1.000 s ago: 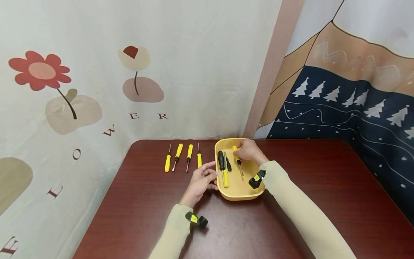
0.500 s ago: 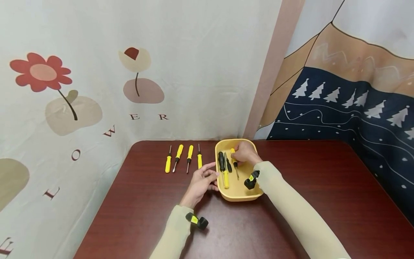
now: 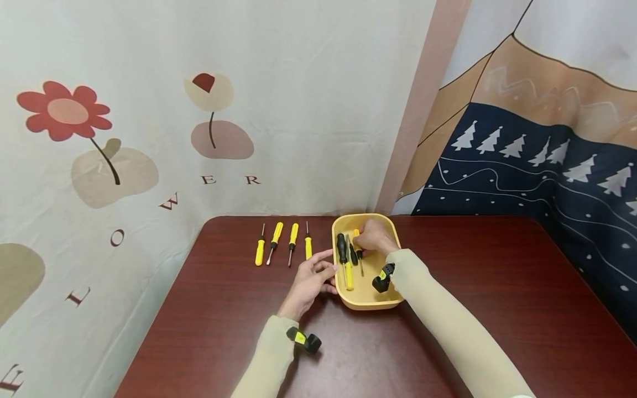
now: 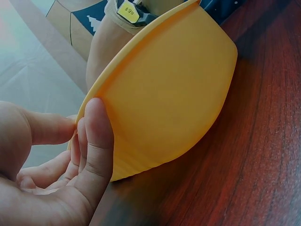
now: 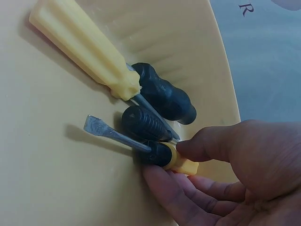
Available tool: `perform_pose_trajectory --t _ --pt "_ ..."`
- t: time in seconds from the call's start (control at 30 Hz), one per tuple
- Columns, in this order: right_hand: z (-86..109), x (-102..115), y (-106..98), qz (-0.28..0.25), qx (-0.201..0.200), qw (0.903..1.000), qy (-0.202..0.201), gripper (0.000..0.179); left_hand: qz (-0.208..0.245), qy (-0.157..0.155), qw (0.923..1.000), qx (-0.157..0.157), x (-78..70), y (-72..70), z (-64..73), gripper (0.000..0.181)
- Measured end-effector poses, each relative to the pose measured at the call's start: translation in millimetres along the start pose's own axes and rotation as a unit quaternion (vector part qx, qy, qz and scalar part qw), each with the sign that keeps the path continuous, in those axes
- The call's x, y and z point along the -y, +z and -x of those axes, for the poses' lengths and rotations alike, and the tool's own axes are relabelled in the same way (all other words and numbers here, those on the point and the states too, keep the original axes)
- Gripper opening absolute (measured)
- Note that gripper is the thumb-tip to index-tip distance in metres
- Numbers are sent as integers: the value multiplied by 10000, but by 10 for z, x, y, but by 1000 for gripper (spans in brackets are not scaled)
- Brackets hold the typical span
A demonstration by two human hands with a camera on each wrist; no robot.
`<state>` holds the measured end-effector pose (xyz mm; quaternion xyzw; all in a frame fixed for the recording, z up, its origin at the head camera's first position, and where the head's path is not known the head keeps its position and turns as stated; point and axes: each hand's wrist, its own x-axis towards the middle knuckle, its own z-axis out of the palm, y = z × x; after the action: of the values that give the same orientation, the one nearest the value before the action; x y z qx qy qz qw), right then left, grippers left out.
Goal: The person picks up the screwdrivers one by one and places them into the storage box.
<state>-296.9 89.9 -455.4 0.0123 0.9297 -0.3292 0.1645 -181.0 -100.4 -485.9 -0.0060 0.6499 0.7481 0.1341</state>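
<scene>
A yellow plastic tray [image 3: 375,304] sits on the table. My left hand [image 3: 304,284] pinches its left rim between thumb and fingers, seen close in the left wrist view. Inside the tray, my right hand [image 3: 376,236] grips a yellow-and-black screwdriver [image 5: 159,153] by its handle, with the flat tip free and pointing towards the tray's near side. Just left of it lie a small black-handled screwdriver [image 5: 141,122], a screwdriver with a plain yellow handle [image 5: 82,47] and a larger black-handled screwdriver [image 5: 164,96]. My fingers hide part of the gripped handle.
Left of the tray, several yellow-and-black screwdrivers [image 3: 293,236] lie in a row on the dark red table [image 3: 224,331], their tips facing different ways. A printed curtain [image 3: 308,110] hangs behind the table's far edge.
My right hand has moved left inside the tray, carrying the yellow-and-black screwdriver closer to the other screwdrivers there. The left hand keeps its place on the rim.
</scene>
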Motion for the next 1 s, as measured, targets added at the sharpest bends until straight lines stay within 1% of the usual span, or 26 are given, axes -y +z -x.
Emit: perform_pose_trajectory --t 0.2,0.3,0.6,0.83,1.0 --pt "-5 27 30 29 14 9999 167 34 16 25 10000 5 16 -2 2 51" --pt "-10 46 26 96 61 9997 234 36 10 15 10000 3 22 -3 -3 51" --pt "5 50 8 247 211 9994 152 39 82 55 9999 40 25 3 -17 51" --pt "63 71 -33 350 409 9985 44 37 96 40 9999 -12 24 1 -16 50" --pt "94 56 -52 357 481 9982 -23 42 121 44 9999 1 28 -6 -22 51"
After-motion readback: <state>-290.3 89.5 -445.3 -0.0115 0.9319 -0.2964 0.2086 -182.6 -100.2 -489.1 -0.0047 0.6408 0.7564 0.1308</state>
